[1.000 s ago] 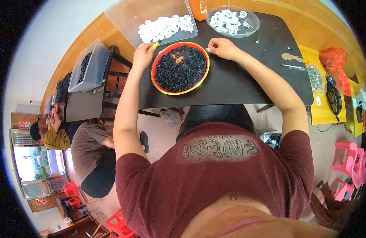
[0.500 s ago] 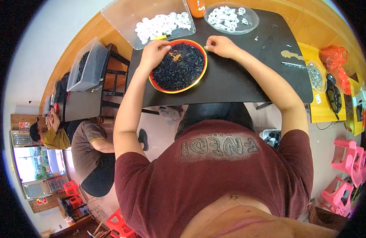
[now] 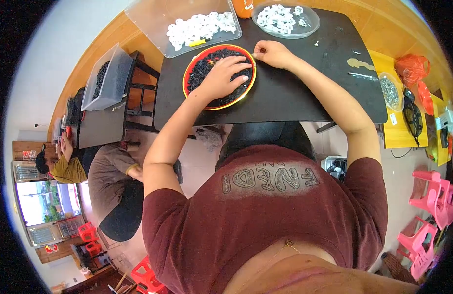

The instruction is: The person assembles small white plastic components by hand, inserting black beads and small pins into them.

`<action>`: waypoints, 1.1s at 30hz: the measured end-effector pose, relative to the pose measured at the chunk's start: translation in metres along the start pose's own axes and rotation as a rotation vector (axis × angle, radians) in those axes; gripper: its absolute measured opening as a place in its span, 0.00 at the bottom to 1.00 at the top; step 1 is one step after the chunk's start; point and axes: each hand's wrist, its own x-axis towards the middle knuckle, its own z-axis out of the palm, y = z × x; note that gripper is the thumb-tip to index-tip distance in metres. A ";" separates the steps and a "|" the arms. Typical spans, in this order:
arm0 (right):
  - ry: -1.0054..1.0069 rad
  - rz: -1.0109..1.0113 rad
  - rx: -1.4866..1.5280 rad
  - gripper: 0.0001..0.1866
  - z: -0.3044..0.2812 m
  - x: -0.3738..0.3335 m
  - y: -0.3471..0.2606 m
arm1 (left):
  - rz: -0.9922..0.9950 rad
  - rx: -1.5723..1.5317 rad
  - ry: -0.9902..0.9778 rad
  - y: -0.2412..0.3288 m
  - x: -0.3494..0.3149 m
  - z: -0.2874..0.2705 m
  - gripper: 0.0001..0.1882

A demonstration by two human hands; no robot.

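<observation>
A round red basin with a yellow rim (image 3: 185,78) holds a heap of small black pieces (image 3: 201,69). My left hand (image 3: 226,76) lies over the heap, palm down, its fingers spread and touching the pieces. At the basin's right edge is my right hand (image 3: 273,54), its thumb and forefinger pinched together close to the rim. Whatever sits between those fingertips is too small to make out. Just beyond the basin, a clear plastic bin (image 3: 160,34) contains many white plastic parts (image 3: 202,28) and a yellow object (image 3: 197,42).
A clear round dish (image 3: 312,27) with more white parts stands at the back, beside an orange container (image 3: 243,8). On the right, a yellow table (image 3: 400,134) bears a bowl of shiny pieces (image 3: 390,92). A person (image 3: 113,181) sits at left near a bin of black pieces (image 3: 106,81).
My left hand has moved right and nearer, from the basin's far-left edge onto the black pieces, and its fingers have spread. My right hand stays pinched near the rim.
</observation>
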 end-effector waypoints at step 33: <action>-0.007 -0.171 -0.122 0.09 0.000 -0.017 -0.007 | -0.499 0.293 0.040 -0.047 0.061 -0.042 0.22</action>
